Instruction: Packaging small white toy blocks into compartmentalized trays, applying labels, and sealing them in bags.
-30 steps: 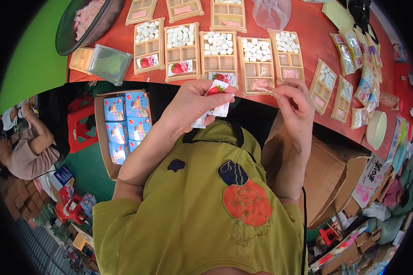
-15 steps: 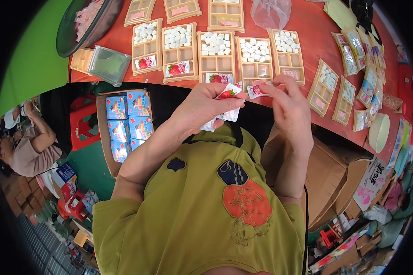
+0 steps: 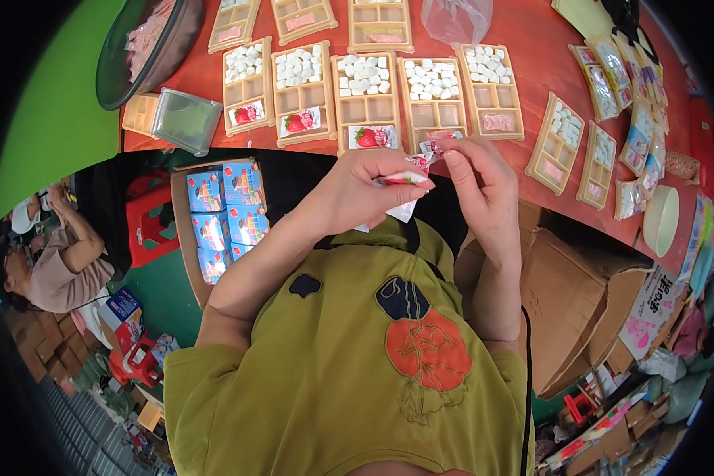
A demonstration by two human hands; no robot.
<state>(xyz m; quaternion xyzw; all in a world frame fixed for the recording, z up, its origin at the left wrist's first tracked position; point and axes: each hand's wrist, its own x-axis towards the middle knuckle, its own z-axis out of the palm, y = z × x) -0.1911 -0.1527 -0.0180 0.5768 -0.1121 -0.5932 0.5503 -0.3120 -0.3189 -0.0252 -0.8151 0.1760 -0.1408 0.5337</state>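
Olive short-sleeved top [image 3: 309,389], navy patches [image 3: 304,285], round orange patch [image 3: 444,349]

Trays [image 3: 288,97] look smooth plastic; sachets [image 3: 372,137] glossy; carton [image 3: 563,297] matt cardboard.

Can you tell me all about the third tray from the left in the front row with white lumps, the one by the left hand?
The tray is tan, plastic-looking and divided by walls. Its far section is heaped with small white pieces; two smaller middle ones look empty. A white packet with a strawberry picture lies in the near section. It rests flat on the red table. The left hand is at its near end; whether they touch is unclear.
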